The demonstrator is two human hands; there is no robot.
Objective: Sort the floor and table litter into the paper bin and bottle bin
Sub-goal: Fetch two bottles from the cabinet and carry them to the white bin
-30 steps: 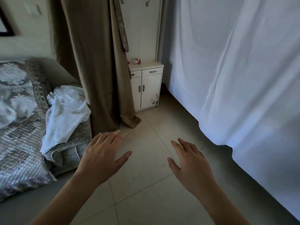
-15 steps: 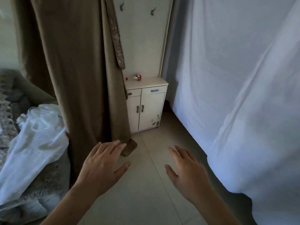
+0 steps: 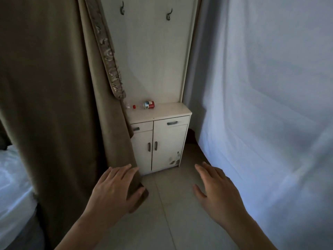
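**Both hands free, bottle lying on the little cabinet**

Looking down a narrow strip of tiled floor toward a small white cabinet against the wall. On top of it, toward the left and back: a plastic bottle lying on its side, red cap pointing left, red and white label at the right end. Partly tucked behind the brown curtain edge, so hard to say what else sits there.

Left hand out in front, palm down, grip spread, fingers straight, holding nothing, overlapping the curtain hem in view; touching it or not, can't tell. Right hand same deal: grip spread and relaxed, nothing in it, hovering over the floor just beside the white sheet draped along the right. Both well short of the bottle. Two hooks up on the panel above the cabinet. No bins in sight.
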